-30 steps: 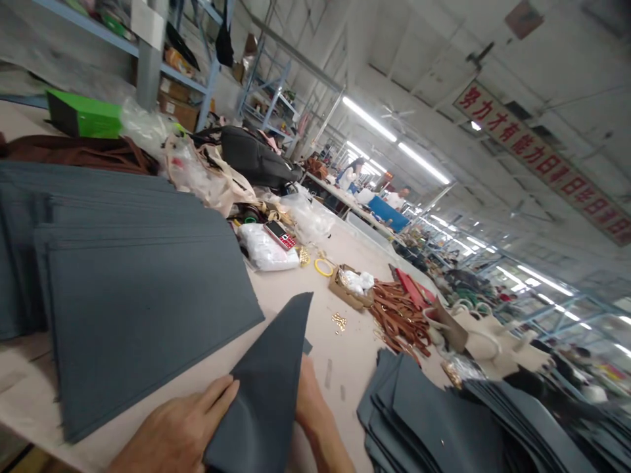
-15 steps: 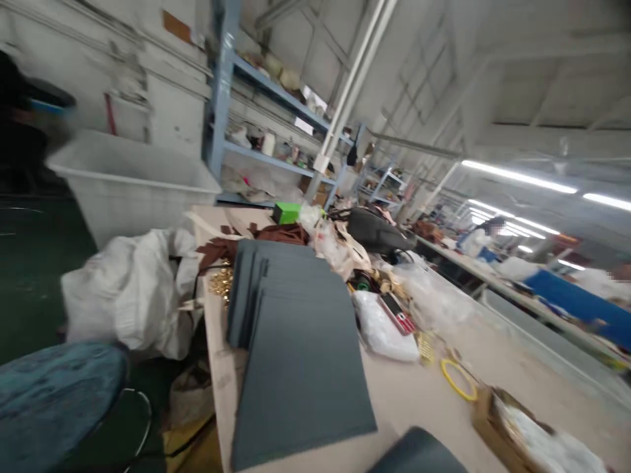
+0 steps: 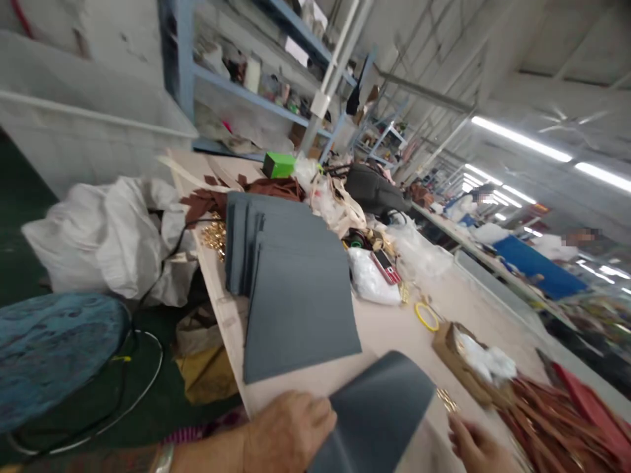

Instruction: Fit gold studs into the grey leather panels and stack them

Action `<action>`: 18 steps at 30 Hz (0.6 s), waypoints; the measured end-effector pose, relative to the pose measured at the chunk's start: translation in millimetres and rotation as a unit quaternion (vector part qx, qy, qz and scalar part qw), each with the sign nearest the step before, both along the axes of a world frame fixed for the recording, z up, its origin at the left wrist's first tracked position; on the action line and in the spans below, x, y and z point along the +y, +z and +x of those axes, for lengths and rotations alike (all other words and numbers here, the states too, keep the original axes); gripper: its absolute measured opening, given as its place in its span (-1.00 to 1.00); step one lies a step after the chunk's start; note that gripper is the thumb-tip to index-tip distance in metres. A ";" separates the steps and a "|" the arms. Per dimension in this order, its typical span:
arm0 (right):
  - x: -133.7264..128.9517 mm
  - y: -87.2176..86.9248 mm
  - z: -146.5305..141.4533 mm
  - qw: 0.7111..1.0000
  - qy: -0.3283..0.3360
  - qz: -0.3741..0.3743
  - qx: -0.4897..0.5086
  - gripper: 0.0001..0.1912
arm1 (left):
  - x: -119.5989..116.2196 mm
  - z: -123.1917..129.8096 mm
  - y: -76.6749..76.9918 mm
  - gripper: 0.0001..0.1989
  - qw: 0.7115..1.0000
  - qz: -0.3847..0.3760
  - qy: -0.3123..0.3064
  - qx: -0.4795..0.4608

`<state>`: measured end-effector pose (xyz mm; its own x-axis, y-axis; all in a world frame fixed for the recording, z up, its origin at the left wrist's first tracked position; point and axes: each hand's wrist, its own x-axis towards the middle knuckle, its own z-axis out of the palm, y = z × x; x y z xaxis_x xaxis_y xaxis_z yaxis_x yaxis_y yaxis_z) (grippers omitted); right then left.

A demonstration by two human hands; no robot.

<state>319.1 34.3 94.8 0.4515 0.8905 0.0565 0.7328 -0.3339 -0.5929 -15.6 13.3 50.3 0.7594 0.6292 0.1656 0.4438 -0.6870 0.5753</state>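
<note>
My left hand (image 3: 293, 427) is closed at the left edge of a dark grey leather-like panel (image 3: 382, 401), which bows upward in the middle over the table. To the right of that panel, my right hand (image 3: 478, 447) has its fingers curled together, and whatever is in them is hidden. Small gold metal pieces (image 3: 446, 399) lie just beyond its fingertips. Farther back, a stack of matching grey panels (image 3: 303, 295) rests along the table's left side, overlapping in steps.
A cardboard box (image 3: 458, 368) with white wrapping, a yellow ring (image 3: 426, 316), and reddish-brown strips (image 3: 552, 420) lie to the right. Behind are a red phone (image 3: 386, 267) on a white plastic packet and a dark bag (image 3: 374, 187). A blue stool (image 3: 59, 355) stands left.
Both my hands have come into view at the bottom. The view has tipped downward, showing more of the curved panel, the gold pieces and the brown strips.
</note>
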 end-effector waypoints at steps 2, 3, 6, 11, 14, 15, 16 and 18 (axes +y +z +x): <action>-23.5 14.6 -16.9 0.998 0.008 -0.005 0.060 -0.53 | -1.5 0.5 1.1 -0.36 0.999 -0.009 0.001 0.031; -29.4 19.2 -34.3 0.995 0.048 -0.001 0.090 -0.55 | -1.8 0.0 2.6 -0.32 0.999 -0.007 0.002 0.045; -31.3 21.9 -100.4 0.974 0.190 -0.046 0.115 -0.68 | -2.1 -2.1 9.1 -0.35 0.998 0.003 0.000 0.062; -22.7 11.5 -162.1 0.952 0.276 -0.116 0.061 -0.81 | -2.2 -4.4 15.2 -0.52 0.997 0.016 0.000 0.079; -19.7 5.9 -161.8 0.949 0.282 -0.132 0.051 -0.82 | -2.4 -3.4 10.9 -0.55 0.997 0.028 0.001 0.067; -19.4 3.8 -159.5 0.948 0.286 -0.132 0.047 -0.81 | -2.6 -2.3 7.8 -0.53 0.998 0.032 0.004 0.059; -19.3 1.3 -157.0 0.946 0.294 -0.132 0.041 -0.80 | -2.7 -0.8 3.9 -0.51 0.998 0.040 0.007 0.049; -18.3 -5.0 -152.1 0.938 0.313 -0.146 0.027 -0.78 | -2.0 2.3 -5.2 -0.58 0.997 0.063 0.011 0.037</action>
